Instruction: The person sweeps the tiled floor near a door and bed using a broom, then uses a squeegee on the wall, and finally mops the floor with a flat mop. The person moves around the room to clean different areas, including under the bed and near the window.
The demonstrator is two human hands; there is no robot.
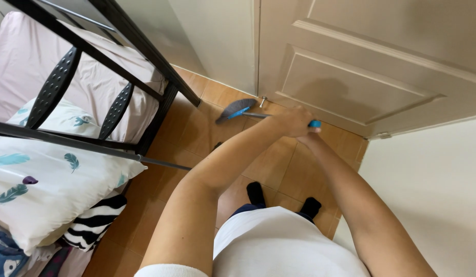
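A: Where is the broom [237, 110]?
B: Its grey bristles rest on the orange tiled floor [279, 164], right at the foot of the beige door [371, 66].
A: And the hands?
B: The left hand [292, 122] has its fingers wrapped round the handle; the right hand [306, 134] sits beneath it, its grip mostly hidden

Bed frame [120, 97] left, pillow [48, 190] on it, door [371, 61] ahead, broom [238, 110] before door, wall [433, 195] right
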